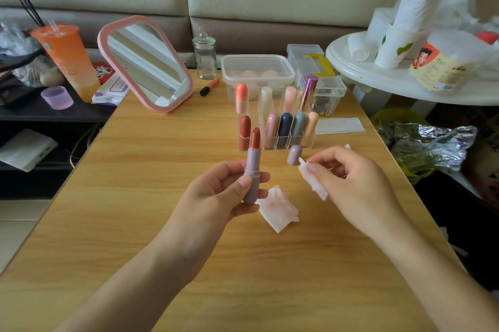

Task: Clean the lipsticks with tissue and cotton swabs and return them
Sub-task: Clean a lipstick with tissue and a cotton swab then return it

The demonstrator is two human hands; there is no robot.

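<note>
Lipstick [253, 167], uncapped, stands upright in our left hand [224, 191], fingers wrapped around the mauve barrel, red bullet exposed above. We judge it light and stiff at the barrel, but the bullet looks soft and easily smeared, so we should keep our hold on the barrel. Just right, a stained tissue [279, 209] lies on the table [135, 169]. Farther off, its cap [294, 155] stands before the clear organizer [278, 142] of other lipsticks. At right, our right hand [348, 183] pinches a folded tissue piece [310, 177], near the bullet but not touching it.
</note>
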